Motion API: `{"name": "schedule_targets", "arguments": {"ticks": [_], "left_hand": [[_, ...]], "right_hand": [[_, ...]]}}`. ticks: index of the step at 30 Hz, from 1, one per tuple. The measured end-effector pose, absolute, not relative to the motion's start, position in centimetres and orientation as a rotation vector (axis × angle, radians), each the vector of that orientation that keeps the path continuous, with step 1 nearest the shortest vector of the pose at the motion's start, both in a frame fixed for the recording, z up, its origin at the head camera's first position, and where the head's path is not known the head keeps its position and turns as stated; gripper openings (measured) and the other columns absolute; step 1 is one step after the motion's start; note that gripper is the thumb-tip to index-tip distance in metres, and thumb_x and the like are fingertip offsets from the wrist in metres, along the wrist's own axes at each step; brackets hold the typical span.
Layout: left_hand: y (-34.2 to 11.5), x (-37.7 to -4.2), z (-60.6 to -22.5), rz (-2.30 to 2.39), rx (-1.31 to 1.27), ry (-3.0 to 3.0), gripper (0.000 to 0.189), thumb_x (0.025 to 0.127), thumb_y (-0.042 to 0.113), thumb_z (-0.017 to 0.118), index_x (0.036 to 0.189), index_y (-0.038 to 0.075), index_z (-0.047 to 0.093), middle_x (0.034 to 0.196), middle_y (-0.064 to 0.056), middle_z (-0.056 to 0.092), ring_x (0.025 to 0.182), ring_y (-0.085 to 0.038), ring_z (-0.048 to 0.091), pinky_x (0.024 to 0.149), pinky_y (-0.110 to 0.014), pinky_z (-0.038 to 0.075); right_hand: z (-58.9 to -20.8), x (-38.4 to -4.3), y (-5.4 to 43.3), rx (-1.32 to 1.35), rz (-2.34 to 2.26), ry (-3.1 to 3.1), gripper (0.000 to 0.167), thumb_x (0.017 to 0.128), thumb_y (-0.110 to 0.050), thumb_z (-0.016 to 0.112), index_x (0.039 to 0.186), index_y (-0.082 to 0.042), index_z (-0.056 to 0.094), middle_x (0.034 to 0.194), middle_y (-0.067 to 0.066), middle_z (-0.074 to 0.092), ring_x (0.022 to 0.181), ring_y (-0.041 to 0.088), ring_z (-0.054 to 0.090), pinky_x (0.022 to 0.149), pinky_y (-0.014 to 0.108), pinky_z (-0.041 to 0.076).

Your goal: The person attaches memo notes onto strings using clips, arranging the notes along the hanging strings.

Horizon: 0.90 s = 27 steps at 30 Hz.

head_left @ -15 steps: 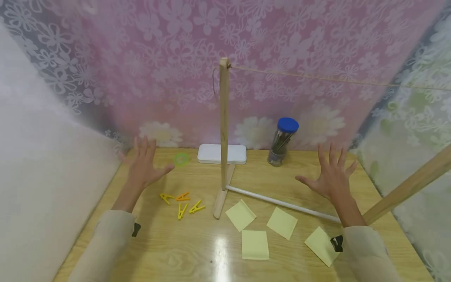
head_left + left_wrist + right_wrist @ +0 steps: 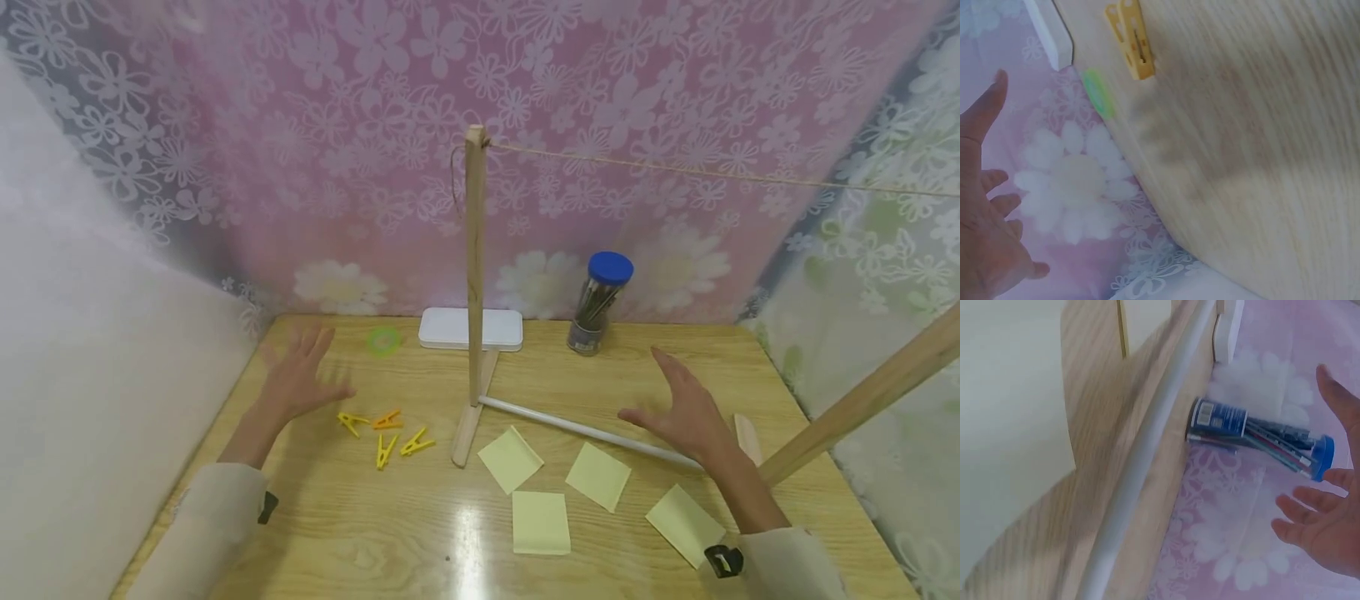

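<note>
My left hand [image 2: 293,381] hovers above the table's left side with fingers spread, holding nothing. Just right of it lie several plastic clothespins [image 2: 385,450], most yellow and one orange [image 2: 387,419]. Over the right side hangs my right hand [image 2: 686,412], its fingers extended and thumb apart, also holding nothing. Below and left of that hand lie several pale yellow paper squares [image 2: 541,522]. A wooden post [image 2: 476,267] carries a string [image 2: 675,169] that runs to the right, out of view. The right wrist view shows the right hand [image 2: 1329,519] with fingers apart.
At the back stand a white case [image 2: 447,328] and a clear jar with a blue lid [image 2: 611,268] holding thin sticks. A green ring [image 2: 384,340] lies at the back left. A white rod [image 2: 585,430] joins the post's foot to a second, slanting wooden post [image 2: 862,396].
Both hands have come down and back a little toward me. The right hand has turned, so its fingers now appear closer together. Nothing on the table has moved.
</note>
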<state>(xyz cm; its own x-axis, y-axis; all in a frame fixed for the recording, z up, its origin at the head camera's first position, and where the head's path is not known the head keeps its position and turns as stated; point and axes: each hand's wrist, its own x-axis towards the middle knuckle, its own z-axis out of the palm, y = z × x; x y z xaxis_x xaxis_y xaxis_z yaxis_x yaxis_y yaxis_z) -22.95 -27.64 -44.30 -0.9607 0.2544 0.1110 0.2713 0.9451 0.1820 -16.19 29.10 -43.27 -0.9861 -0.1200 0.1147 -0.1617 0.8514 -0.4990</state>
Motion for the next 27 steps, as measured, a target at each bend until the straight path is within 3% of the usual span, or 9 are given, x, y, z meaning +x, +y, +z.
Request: {"name": "schedule_targets", "arguments": {"ticks": [5, 9, 15, 23, 27], "left_hand": [[-28.0, -22.7, -45.3, -0.470, -0.458, -3.157, 0.106, 0.074, 0.054, 0.073, 0.151, 0.006, 0.019, 0.156, -0.023, 0.016, 0.142, -0.046, 0.013, 0.104, -0.075, 0.009], [-27.9, -22.3, -46.5, -0.571, -0.455, -3.224, 0.093, 0.074, 0.041, 0.078, 0.145, 0.002, 0.033, 0.151, -0.025, 0.028, 0.135, -0.050, 0.028, 0.103, -0.072, 0.022], [-27.5, -21.9, -48.1, -0.612, -0.478, -3.268, 0.084, 0.069, 0.035, 0.083, 0.135, -0.001, 0.046, 0.141, -0.027, 0.044, 0.128, -0.050, 0.040, 0.105, -0.061, 0.032], [-27.5, -21.4, -49.9, -0.596, -0.676, -3.224, 0.051, 0.067, 0.014, 0.082, 0.112, 0.001, 0.063, 0.117, -0.017, 0.064, 0.111, -0.041, 0.057, 0.097, -0.055, 0.044], [-27.2, -21.3, -50.2, -0.583, -0.701, -3.184, 0.043, 0.066, 0.010, 0.082, 0.106, 0.003, 0.067, 0.112, -0.015, 0.065, 0.107, -0.039, 0.059, 0.094, -0.055, 0.045]], "right_hand": [[-44.4, -15.0, 28.1, 0.281, 0.954, -2.954, 0.085, 0.079, -0.047, 0.073, 0.143, -0.005, 0.038, 0.131, 0.024, 0.053, 0.115, 0.043, 0.053, 0.089, 0.058, 0.047], [-45.5, -14.1, 27.7, 0.364, 1.018, -2.964, 0.067, 0.079, -0.039, 0.075, 0.127, 0.001, 0.054, 0.118, 0.021, 0.063, 0.104, 0.036, 0.061, 0.084, 0.046, 0.053], [-47.1, -13.2, 27.8, 0.381, 1.117, -3.035, 0.061, 0.077, -0.038, 0.076, 0.118, 0.004, 0.061, 0.111, 0.021, 0.067, 0.097, 0.032, 0.065, 0.076, 0.035, 0.057], [-48.3, -12.0, 27.3, 0.267, 1.062, -3.119, 0.051, 0.072, -0.028, 0.080, 0.109, 0.005, 0.067, 0.107, 0.024, 0.068, 0.092, 0.035, 0.067, 0.077, 0.045, 0.056], [-48.9, -11.7, 27.0, 0.265, 1.034, -3.120, 0.040, 0.070, -0.022, 0.082, 0.098, 0.004, 0.070, 0.091, 0.018, 0.070, 0.078, 0.024, 0.065, 0.071, 0.039, 0.056]]}}
